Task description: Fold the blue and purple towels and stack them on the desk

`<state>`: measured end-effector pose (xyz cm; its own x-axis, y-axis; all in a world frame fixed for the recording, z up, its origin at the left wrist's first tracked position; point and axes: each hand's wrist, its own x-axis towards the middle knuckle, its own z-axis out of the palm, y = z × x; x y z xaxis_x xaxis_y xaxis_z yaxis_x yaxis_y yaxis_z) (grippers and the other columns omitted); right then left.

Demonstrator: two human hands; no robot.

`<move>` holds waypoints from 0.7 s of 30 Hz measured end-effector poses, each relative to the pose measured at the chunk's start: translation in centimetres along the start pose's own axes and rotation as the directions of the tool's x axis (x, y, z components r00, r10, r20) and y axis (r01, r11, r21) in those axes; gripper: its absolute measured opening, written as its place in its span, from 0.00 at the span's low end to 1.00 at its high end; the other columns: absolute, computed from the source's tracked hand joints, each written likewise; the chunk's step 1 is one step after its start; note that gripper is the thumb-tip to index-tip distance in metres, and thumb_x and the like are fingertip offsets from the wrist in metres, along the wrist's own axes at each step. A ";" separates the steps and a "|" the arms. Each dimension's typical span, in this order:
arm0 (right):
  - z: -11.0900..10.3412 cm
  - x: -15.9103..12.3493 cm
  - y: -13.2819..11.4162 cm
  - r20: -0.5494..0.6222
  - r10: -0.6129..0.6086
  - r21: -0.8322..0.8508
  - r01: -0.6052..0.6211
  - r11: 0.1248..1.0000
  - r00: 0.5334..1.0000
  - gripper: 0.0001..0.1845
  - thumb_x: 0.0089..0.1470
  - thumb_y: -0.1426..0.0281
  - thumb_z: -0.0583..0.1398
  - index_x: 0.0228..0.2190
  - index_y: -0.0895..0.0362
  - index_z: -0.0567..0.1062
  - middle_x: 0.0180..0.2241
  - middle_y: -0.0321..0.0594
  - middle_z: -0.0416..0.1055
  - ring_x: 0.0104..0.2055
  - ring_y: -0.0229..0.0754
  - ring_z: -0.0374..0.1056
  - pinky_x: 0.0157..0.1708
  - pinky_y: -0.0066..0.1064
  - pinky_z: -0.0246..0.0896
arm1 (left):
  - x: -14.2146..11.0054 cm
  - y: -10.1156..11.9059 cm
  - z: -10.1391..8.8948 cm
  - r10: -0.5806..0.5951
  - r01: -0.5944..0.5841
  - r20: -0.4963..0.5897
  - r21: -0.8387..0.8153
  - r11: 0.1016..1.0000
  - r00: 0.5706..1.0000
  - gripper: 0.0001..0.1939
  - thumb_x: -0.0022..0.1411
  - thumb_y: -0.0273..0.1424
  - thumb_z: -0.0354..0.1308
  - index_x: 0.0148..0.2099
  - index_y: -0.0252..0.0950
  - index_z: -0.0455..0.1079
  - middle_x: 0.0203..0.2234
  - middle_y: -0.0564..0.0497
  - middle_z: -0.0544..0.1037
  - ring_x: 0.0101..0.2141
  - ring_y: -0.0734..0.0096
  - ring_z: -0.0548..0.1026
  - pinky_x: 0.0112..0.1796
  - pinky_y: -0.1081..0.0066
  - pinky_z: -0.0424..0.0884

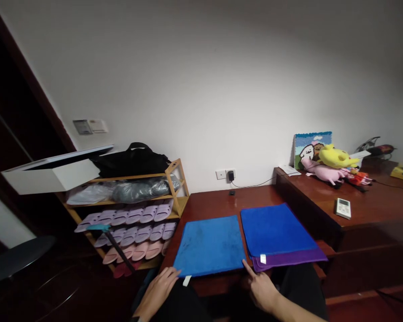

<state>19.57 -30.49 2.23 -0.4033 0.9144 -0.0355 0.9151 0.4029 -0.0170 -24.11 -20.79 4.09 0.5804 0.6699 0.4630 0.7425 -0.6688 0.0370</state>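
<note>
A folded light blue cloth (212, 246), like a towel, lies flat on the brown wooden surface before me. It has darker smudges and a white tag at its near edge. The fingers of my left hand (161, 286) are closed at its near left corner, the thumb not clearly seen. At the near right corner, my right hand (261, 286) touches the edge with a stretched index finger; its other fingers are bent and hold nothing visible. Just right of it lies a darker blue folded cloth (277, 230) on top of a purple folded cloth (293, 258), with a white tag at the front.
At left stands a wooden rack (176, 201) with several rows of slippers (134, 214), a black bag (132, 161) and an open white box (70, 176). On the raised right-hand surface are plush toys (335, 156), a picture (311, 143) and a white remote (342, 208). A charger (231, 175) is plugged into the wall.
</note>
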 end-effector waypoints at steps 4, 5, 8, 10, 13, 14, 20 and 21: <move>1.4 -0.3 0.6 -0.096 -0.038 -0.009 0.037 0.999 0.995 0.24 0.52 0.73 0.60 0.52 0.55 0.77 0.71 0.50 0.46 0.54 0.59 0.73 0.39 0.39 0.73 | 0.4 0.4 -0.7 0.006 -0.007 -0.037 -0.022 1.000 0.999 0.16 0.74 0.35 0.48 0.48 0.46 0.79 0.36 0.53 0.83 0.37 0.67 0.82 0.39 0.71 0.79; 1.6 -0.2 0.6 -0.112 -0.043 -0.012 0.042 0.999 0.993 0.26 0.53 0.73 0.60 0.55 0.55 0.75 0.71 0.50 0.47 0.55 0.59 0.72 0.38 0.37 0.73 | 0.3 0.5 -0.9 0.005 -0.007 -0.044 -0.024 1.000 0.999 0.16 0.74 0.35 0.48 0.47 0.46 0.79 0.36 0.53 0.83 0.37 0.67 0.82 0.39 0.71 0.79; 1.8 0.0 0.2 -0.117 -0.059 -0.040 0.054 0.998 0.991 0.31 0.53 0.74 0.59 0.59 0.56 0.72 0.70 0.51 0.49 0.57 0.59 0.71 0.37 0.35 0.73 | 0.1 0.7 -1.4 0.001 -0.002 -0.047 -0.022 1.000 0.999 0.17 0.74 0.37 0.48 0.46 0.46 0.79 0.35 0.53 0.84 0.36 0.67 0.83 0.39 0.71 0.80; 1.4 0.0 -0.2 -0.094 -0.083 -0.080 0.075 0.994 0.992 0.33 0.51 0.75 0.59 0.59 0.57 0.72 0.69 0.52 0.51 0.58 0.60 0.70 0.36 0.36 0.73 | 0.0 0.8 -1.9 -0.001 0.001 -0.046 -0.007 1.000 0.999 0.18 0.74 0.39 0.47 0.45 0.46 0.80 0.34 0.53 0.85 0.36 0.67 0.83 0.39 0.71 0.80; -0.7 -0.2 -0.4 -0.073 -0.107 -0.123 0.098 0.988 0.991 0.37 0.46 0.75 0.61 0.60 0.62 0.71 0.68 0.56 0.53 0.59 0.62 0.68 0.37 0.38 0.74 | 0.5 0.7 -3.2 -0.003 0.005 -0.068 0.034 0.999 0.998 0.19 0.74 0.42 0.47 0.43 0.47 0.80 0.35 0.54 0.86 0.35 0.67 0.84 0.38 0.72 0.80; -1.9 -0.4 -0.3 -0.086 -0.105 -0.117 0.095 0.989 0.991 0.38 0.46 0.74 0.62 0.61 0.63 0.70 0.68 0.57 0.52 0.58 0.62 0.70 0.37 0.38 0.74 | 0.9 0.7 -4.0 -0.007 0.011 -0.084 0.044 0.999 0.996 0.19 0.74 0.42 0.48 0.42 0.47 0.80 0.35 0.55 0.86 0.35 0.67 0.84 0.37 0.72 0.80; -14.4 -2.1 3.0 -0.281 0.050 0.013 -0.049 0.999 0.958 0.37 0.56 0.72 0.56 0.66 0.59 0.62 0.70 0.51 0.50 0.39 0.46 0.79 0.41 0.36 0.74 | 6.9 2.5 -13.1 -0.025 0.028 -0.255 0.006 1.000 0.967 0.18 0.71 0.46 0.52 0.44 0.45 0.81 0.39 0.52 0.86 0.41 0.63 0.84 0.45 0.67 0.80; -16.8 -2.6 3.9 -0.326 0.053 0.024 -0.047 0.999 0.944 0.35 0.58 0.71 0.55 0.66 0.57 0.62 0.70 0.50 0.51 0.40 0.46 0.79 0.42 0.36 0.74 | 8.2 3.1 -15.0 -0.036 0.032 -0.273 -0.018 0.999 0.961 0.18 0.71 0.46 0.52 0.45 0.45 0.81 0.40 0.51 0.86 0.42 0.62 0.84 0.46 0.67 0.80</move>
<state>24.20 -30.65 19.01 -0.3320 0.8971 0.2915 0.9328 0.3581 -0.0398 -22.02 -22.21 21.27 0.4398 0.5804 0.6854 0.7548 -0.6524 0.0682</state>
